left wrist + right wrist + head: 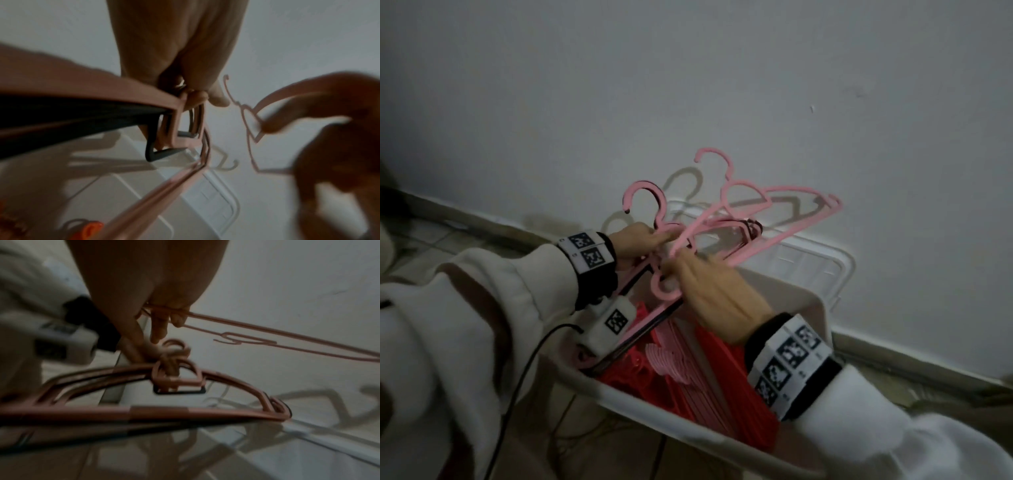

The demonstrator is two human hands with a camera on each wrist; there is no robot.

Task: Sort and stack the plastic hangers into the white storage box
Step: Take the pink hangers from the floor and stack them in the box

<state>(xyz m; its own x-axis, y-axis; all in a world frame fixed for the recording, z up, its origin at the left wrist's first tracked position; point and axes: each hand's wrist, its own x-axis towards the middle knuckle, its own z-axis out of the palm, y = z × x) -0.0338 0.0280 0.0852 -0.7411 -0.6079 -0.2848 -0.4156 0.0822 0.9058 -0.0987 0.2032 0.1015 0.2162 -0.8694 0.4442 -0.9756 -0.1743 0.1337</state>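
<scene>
Left hand grip holds stacked hangers by the necks; right hand pinches one pink hanger.

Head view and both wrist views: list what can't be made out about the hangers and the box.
- Number of pink hangers in the left hand: head view, they overlap; left wrist view is blurred.
- Right hand fingertips: head view, motion blur.
- Red hangers in the white storage box: right forearm covers part of them.
- Box floor: hidden by the hangers.
</scene>
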